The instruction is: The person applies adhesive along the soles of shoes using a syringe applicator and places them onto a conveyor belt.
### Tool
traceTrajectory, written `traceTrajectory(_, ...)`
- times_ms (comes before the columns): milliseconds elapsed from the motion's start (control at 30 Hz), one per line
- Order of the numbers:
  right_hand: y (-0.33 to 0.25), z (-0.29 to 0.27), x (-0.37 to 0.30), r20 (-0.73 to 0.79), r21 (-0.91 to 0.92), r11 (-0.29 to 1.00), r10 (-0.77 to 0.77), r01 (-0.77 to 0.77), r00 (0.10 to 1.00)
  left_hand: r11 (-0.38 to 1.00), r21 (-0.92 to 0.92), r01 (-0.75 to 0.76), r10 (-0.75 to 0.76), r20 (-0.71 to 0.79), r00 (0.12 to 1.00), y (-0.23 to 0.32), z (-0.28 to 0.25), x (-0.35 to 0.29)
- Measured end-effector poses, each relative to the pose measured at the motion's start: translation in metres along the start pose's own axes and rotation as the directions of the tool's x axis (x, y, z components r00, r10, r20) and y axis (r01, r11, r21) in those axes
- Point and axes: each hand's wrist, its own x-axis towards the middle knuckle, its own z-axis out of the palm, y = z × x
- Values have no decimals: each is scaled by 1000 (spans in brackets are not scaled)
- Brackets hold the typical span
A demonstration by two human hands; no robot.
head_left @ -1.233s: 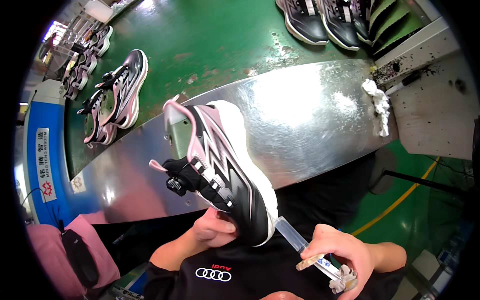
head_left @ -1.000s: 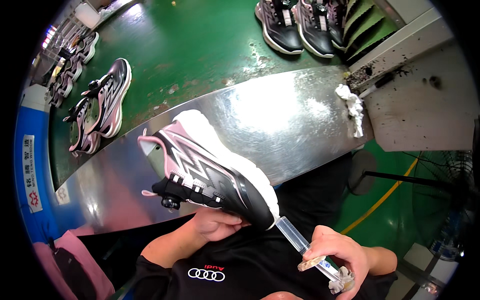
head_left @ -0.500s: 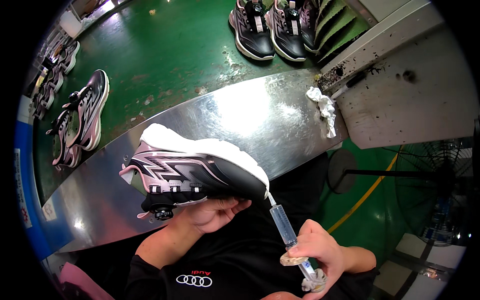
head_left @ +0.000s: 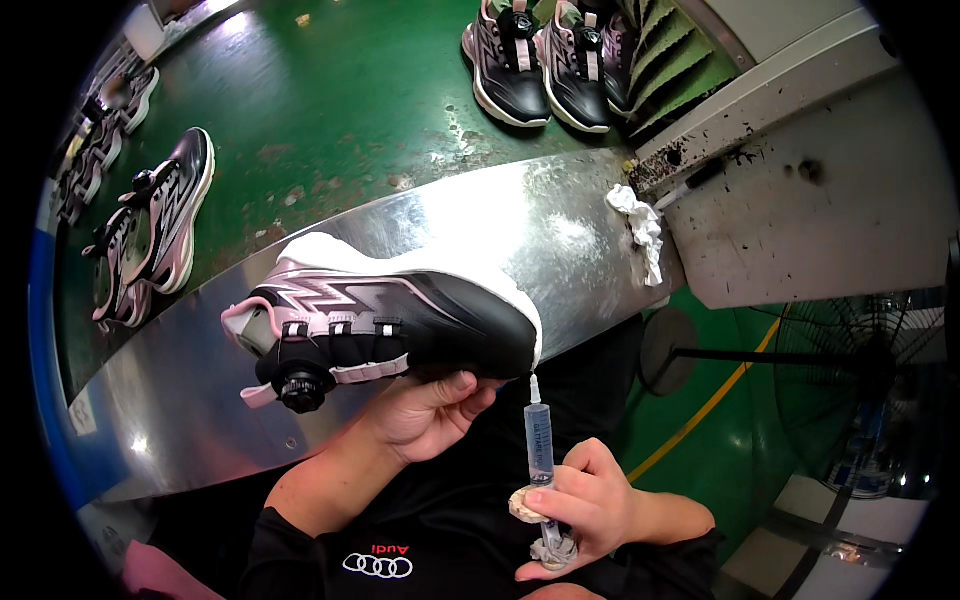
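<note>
My left hand [head_left: 432,415] is closed on a black, pink and white sneaker [head_left: 455,318], gripping it from below near the toe. The shoe lies on its side in the air, white sole away from me, dial fastener toward me. In my right hand [head_left: 590,505] is a clear syringe [head_left: 540,440] held nearly upright, fingers wrapped round its lower end, where whitish wrapping covers the flange and plunger end. Its narrow tip meets the seam between sole and upper at the toe. How much liquid the barrel holds is hard to tell.
A metal ledge [head_left: 340,430] edges the green work surface [head_left: 330,110]. Similar sneakers stand at the far right [head_left: 508,70] and left [head_left: 175,210]. Crumpled white tissue [head_left: 640,230] and a dark-handled tool [head_left: 692,185] lie by the pale panel. A floor fan [head_left: 870,360] stands at right.
The sneaker has rolled slightly, showing more of its dial and upper. My right hand and the syringe have shifted left, and the syringe is more upright, its tip still at the toe edge.
</note>
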Motion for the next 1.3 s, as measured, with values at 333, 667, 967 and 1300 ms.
traceTrajectory(333,4,13,3,-42,-178,981,-91,82,995,999,-31,-24,26,50,998,0,6,0)
traceTrajectory(667,7,18,1,-95,-184,964,-213,193,972,999,-8,-53,53,-48,997,4,10,-15)
traceTrajectory(967,81,-3,12,-176,-341,938,-126,60,976,995,73,-75,97,-374,923,-2,5,-120)
traceTrajectory(1300,137,17,44,-293,-281,958,-24,-62,956,763,612,-208,386,-174,906,81,22,-52)
